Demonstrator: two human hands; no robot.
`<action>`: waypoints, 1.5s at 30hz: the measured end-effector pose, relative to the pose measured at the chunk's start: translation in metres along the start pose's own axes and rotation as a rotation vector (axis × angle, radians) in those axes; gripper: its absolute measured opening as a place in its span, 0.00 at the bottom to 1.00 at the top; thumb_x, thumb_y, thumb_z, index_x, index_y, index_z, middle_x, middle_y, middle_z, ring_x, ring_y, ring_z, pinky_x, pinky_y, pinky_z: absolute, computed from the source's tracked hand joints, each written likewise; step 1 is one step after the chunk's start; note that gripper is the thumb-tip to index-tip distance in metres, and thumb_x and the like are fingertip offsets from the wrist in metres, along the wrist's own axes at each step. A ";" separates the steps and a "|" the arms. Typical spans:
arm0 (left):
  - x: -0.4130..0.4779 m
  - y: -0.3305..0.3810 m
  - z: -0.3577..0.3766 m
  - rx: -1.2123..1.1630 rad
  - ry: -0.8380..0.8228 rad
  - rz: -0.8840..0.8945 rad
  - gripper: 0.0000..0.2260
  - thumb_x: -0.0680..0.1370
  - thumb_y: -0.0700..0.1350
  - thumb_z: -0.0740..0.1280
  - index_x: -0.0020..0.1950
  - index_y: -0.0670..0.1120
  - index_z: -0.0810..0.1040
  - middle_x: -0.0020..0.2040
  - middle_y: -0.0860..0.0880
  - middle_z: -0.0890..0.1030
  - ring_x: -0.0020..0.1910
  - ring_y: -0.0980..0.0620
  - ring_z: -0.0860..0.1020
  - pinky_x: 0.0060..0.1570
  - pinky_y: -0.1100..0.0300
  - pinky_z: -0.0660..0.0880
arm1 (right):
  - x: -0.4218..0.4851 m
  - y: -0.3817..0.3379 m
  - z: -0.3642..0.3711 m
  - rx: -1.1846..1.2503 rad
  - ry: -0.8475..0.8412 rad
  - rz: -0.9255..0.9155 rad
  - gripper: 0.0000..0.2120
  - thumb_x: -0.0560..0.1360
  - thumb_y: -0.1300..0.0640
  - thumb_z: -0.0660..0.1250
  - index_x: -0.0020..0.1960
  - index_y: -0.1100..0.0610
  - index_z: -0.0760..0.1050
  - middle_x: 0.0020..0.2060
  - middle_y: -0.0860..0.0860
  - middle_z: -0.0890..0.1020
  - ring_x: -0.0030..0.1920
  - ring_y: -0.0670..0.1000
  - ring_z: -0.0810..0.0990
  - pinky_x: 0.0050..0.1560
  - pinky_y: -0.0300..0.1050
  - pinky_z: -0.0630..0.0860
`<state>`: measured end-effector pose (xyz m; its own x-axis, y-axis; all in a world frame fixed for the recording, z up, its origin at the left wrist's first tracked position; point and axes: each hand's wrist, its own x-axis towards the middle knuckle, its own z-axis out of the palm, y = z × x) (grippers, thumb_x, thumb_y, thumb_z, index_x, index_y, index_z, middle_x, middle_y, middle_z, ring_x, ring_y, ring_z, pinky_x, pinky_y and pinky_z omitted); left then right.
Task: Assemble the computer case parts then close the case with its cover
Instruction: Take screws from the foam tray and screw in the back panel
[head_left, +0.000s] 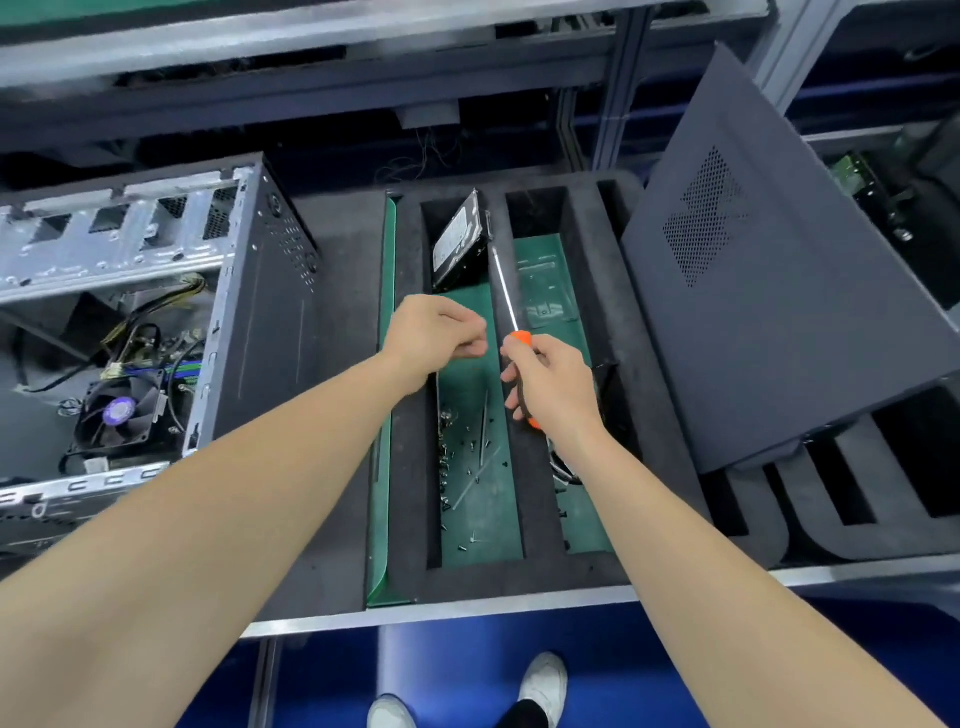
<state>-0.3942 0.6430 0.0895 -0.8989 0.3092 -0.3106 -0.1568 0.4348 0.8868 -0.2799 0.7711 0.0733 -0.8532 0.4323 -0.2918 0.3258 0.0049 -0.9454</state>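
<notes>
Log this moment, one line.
right hand grips screwdriver | left hand curled over screw tray, contents unclear | case open | cover off

One case (270, 322), cover (779, 312), screwdriver (506, 291), hard drive (460, 244); roughly twenty screws (449, 457).

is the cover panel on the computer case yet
No, the dark grey perforated metal cover panel leans at the right, apart from the open grey metal computer case at the left.

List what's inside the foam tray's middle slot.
A hard drive leans at the far end; loose screws and a thin metal rod lie nearer. The left hand hides the floor between them.
</notes>
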 end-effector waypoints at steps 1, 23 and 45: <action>-0.001 0.007 -0.004 -0.201 0.024 -0.005 0.04 0.77 0.36 0.72 0.47 0.34 0.84 0.43 0.41 0.85 0.43 0.47 0.85 0.51 0.57 0.81 | -0.003 -0.005 0.002 0.037 -0.014 -0.005 0.14 0.80 0.47 0.66 0.48 0.56 0.82 0.37 0.51 0.84 0.28 0.50 0.79 0.29 0.44 0.77; -0.099 0.080 -0.164 -0.610 -0.025 0.196 0.10 0.79 0.38 0.72 0.57 0.33 0.81 0.48 0.39 0.84 0.56 0.38 0.85 0.52 0.52 0.83 | -0.104 -0.091 0.050 -0.326 -0.080 -0.514 0.16 0.83 0.44 0.62 0.42 0.54 0.75 0.29 0.45 0.72 0.30 0.45 0.68 0.33 0.38 0.65; -0.216 -0.030 -0.349 -0.480 -0.260 -0.078 0.09 0.78 0.45 0.74 0.53 0.41 0.84 0.49 0.45 0.85 0.42 0.51 0.86 0.44 0.58 0.83 | -0.286 -0.081 0.264 -0.194 -0.135 -0.303 0.19 0.84 0.45 0.63 0.46 0.58 0.81 0.35 0.54 0.83 0.26 0.54 0.78 0.26 0.48 0.75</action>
<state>-0.3383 0.2679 0.2496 -0.7559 0.5170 -0.4016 -0.4424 0.0488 0.8955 -0.1700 0.4087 0.1945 -0.9643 0.2629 -0.0318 0.1105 0.2905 -0.9505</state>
